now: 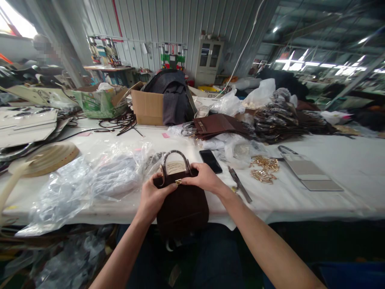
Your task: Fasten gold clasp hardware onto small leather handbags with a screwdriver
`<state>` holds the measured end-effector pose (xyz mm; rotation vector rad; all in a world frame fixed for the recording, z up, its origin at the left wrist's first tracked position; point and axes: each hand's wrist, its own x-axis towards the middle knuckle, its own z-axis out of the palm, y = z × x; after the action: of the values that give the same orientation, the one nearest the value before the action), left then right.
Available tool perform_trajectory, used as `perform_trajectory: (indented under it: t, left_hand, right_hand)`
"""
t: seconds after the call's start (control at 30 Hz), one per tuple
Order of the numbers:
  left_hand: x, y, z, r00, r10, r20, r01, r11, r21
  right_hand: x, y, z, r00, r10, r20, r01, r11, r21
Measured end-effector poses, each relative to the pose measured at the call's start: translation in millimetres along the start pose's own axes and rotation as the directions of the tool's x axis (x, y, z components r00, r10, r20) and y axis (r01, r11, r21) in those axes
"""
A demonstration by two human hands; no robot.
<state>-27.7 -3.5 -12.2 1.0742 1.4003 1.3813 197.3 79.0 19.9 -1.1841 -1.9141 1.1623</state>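
Note:
A dark brown handbag (183, 206) stands at the table's front edge, its curved top handle (175, 152) pointing away from me. My left hand (153, 196) grips the bag's top on the left, thumb beside a small gold clasp (178, 182). From the right, my right hand (206, 178) holds the top edge, with its thumb on the clasp. Both hands are closed on the bag. Behind the handle a little of a beige coil shows. Just right of my right hand lie a black phone (210, 161) and a grey metal tool (240, 184), perhaps a caliper.
Crumpled clear plastic (111, 172) and a tape roll (48, 158) cover the left. Gold hardware (264, 168) and a grey flat bag piece (313, 172) lie right. Behind are a cardboard box (147, 107), a green box (96, 104) and stacked brown bags (222, 125).

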Motion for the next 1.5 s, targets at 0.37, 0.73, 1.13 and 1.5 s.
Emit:
perform_trajectory:
  t: [0.37,0.73,1.13,1.5]
  left_hand:
    - [-11,18,-0.5,0.996,0.053,0.066,-0.059,0.994,0.097]
    - [-8,12,0.6,0.993,0.120,-0.018,-0.112,0.963,0.246]
    - [-8,2,-5.2,0.995,-0.067,-0.073,0.069,0.997,0.025]
    - [-1,2,-3.1,0.978,-0.192,-0.086,0.184,0.979,-0.092]
  right_hand:
    - [-11,-13,2,0.995,-0.081,0.054,0.071,0.985,0.160]
    - [-16,-8,19,0.967,-0.219,-0.132,0.218,0.976,-0.025]
    - [-28,25,18,0.876,-0.271,-0.398,0.356,0.921,0.157]
    - [-43,2,9,0.809,-0.586,0.040,0.455,0.581,-0.675]
